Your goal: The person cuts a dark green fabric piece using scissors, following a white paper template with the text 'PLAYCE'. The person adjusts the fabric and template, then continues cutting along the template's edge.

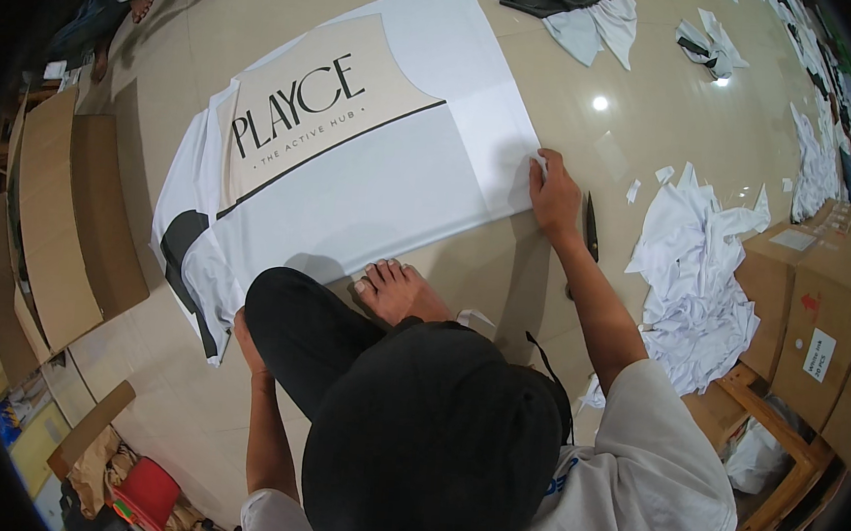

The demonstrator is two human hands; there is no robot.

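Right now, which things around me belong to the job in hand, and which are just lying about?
Job in hand:
Printed cloth, with right hand at its right edge, left hand near its lower left
Possibly the slim dark tool by the right forearm

Apparently lying about:
White cloth heap
Cardboard box, right
Red item, lower left

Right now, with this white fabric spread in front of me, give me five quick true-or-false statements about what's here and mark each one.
1. The right hand is at the right edge of the white fabric. True.
2. The lettering on the fabric is bright red. False: the cream area bears black lettering.
3. A dark pointed tool lies on the floor beside the right forearm. True.
4. The left hand is fully in view. False: the left hand is partly hidden by the dark-clad knee.
5. Crumpled white cloth lies off to the right. True.
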